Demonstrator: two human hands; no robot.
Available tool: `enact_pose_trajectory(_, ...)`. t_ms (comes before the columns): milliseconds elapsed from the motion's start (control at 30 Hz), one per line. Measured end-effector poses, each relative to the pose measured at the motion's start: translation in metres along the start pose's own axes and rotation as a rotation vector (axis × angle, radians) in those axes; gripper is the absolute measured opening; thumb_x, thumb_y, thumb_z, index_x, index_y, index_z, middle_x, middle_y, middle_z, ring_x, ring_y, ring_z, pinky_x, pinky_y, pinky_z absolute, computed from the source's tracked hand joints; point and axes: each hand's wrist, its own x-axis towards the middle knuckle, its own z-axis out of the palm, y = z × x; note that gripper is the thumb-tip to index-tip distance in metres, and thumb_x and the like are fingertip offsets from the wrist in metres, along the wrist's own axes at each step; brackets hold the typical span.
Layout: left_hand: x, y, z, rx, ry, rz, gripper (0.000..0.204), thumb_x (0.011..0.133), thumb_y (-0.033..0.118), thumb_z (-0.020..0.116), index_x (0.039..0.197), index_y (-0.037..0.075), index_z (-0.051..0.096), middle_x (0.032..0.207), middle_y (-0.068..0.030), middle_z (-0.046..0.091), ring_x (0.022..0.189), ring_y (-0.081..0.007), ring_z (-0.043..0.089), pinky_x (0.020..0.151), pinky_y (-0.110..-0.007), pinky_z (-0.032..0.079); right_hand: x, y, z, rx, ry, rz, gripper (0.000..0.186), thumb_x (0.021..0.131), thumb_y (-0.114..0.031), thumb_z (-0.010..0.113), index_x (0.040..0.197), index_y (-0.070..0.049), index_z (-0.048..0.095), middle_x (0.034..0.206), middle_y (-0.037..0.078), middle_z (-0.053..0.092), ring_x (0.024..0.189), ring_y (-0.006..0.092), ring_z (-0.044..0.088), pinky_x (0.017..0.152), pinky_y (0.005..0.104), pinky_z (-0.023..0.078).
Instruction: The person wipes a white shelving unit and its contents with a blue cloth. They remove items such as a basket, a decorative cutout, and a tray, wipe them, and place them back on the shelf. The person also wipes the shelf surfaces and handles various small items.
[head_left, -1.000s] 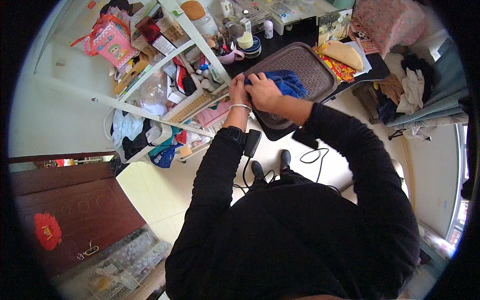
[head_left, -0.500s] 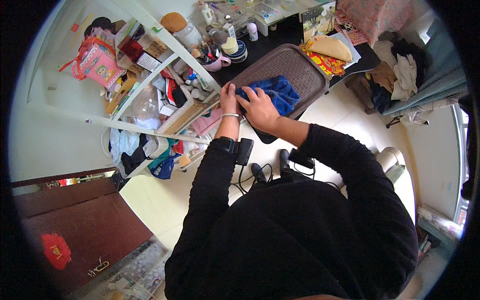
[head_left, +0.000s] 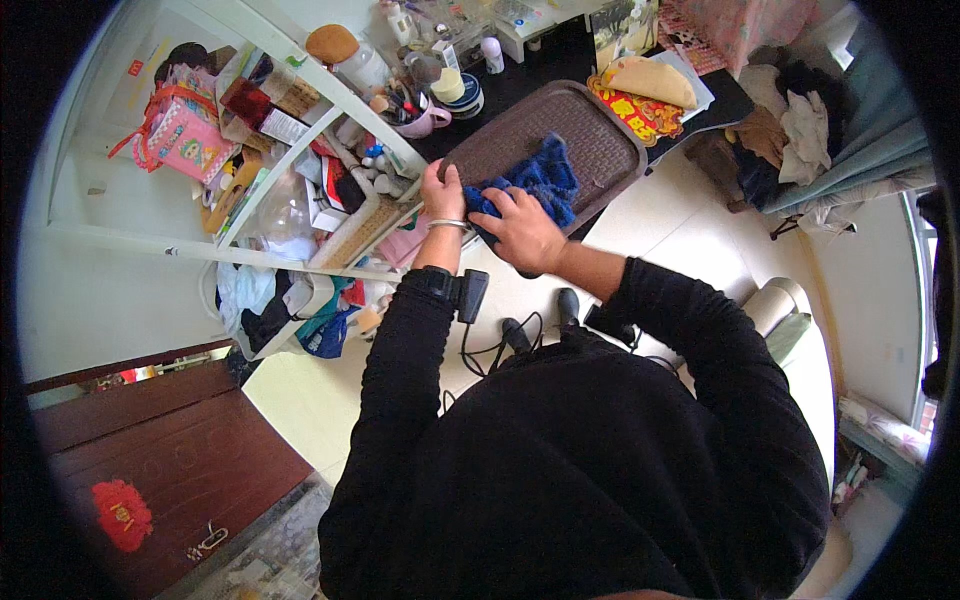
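Note:
A brown textured rectangular tray (head_left: 595, 135) lies tilted across the dark desk's front edge. My left hand (head_left: 443, 195) grips its near-left corner with curled fingers, a silver bangle on that wrist. My right hand (head_left: 525, 232) presses on a bunched dark blue cloth (head_left: 550, 175) on the tray, fingers bent into it. The cloth covers part of the tray's surface and hides some fingertips. Dark devices with cables are strapped at my forearms.
The black desk (head_left: 715, 105) holds a pink mug (head_left: 425, 125), jars and a tan folded object (head_left: 650, 82). At left stands a white shelf unit (head_left: 275, 30) full of items, near a brown door (head_left: 180, 430). Piled clothes (head_left: 805, 135) and a curtain (head_left: 880, 140) are at right.
The tray and both hands appear farther left in the view. The cloth has changed shape, its far end now bunched higher on the tray, and my right fingers have shifted over it.

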Motion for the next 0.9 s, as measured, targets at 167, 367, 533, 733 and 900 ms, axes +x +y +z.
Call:
enact_pose_trajectory(167, 0.012, 0.003, -0.015, -0.278, -0.078, -0.104, 0.023, 0.084, 0.009, 0.06, 0.105, -0.002, 0.059, 0.093, -0.0085, 0.064, 0.083, -0.0175, 0.059, 0.078, -0.03, 0.046, 0.011, 0.084, -0.028, -0.093, -0.028, 0.055, 0.045, 0.064, -0.013, 0.066, 0.108, -0.02, 0.063, 0.121, 0.016, 0.05, 0.105, 0.036, 0.051, 0.09, 0.0423, 0.044)
enact_pose_trajectory(367, 0.016, 0.017, -0.016, -0.602, -0.046, -0.434, 0.035, 0.09, 0.028, 0.057, 0.11, 0.001, 0.058, 0.102, -0.0065, 0.062, 0.096, -0.0173, 0.055, 0.084, -0.032, 0.044, 0.087, 0.059, 0.009, -0.087, 0.071, 0.381, 0.038, 0.072, -0.017, 0.061, 0.11, -0.021, 0.062, 0.118, 0.017, 0.048, 0.106, 0.0385, 0.049, 0.087, 0.046, 0.044)
enact_pose_trajectory(533, 0.023, 0.01, -0.007, -0.554, -0.084, -0.325, 0.029, 0.089, 0.025, 0.059, 0.105, 0.001, 0.062, 0.097, -0.0065, 0.063, 0.084, -0.0167, 0.057, 0.078, -0.028, 0.046, 0.069, 0.023, 0.022, -0.041, 0.007, 0.04, 0.035, 0.069, -0.013, 0.059, 0.105, -0.016, 0.063, 0.116, 0.013, 0.048, 0.104, 0.0345, 0.047, 0.086, 0.0447, 0.043)
enact_pose_trajectory(733, 0.017, 0.019, -0.007, -0.221, 0.044, -0.152, 0.027, 0.087, 0.02, 0.061, 0.103, -0.002, 0.062, 0.092, -0.008, 0.065, 0.08, -0.0148, 0.058, 0.075, -0.028, 0.046, -0.006, 0.066, -0.036, 0.0, -0.339, -0.45, 0.038, 0.063, -0.005, 0.065, 0.097, -0.02, 0.067, 0.126, 0.01, 0.047, 0.118, 0.0295, 0.044, 0.094, 0.0416, 0.039)
enact_pose_trajectory(900, 0.018, 0.027, -0.01, -0.156, 0.05, -0.138, 0.028, 0.086, 0.02, 0.062, 0.102, -0.002, 0.062, 0.093, -0.01, 0.065, 0.083, -0.0176, 0.059, 0.077, -0.03, 0.046, -0.003, 0.117, -0.1, -0.234, -0.439, -0.192, 0.033, 0.063, -0.001, 0.064, 0.09, -0.018, 0.07, 0.122, 0.011, 0.051, 0.116, 0.0296, 0.046, 0.093, 0.0421, 0.039)
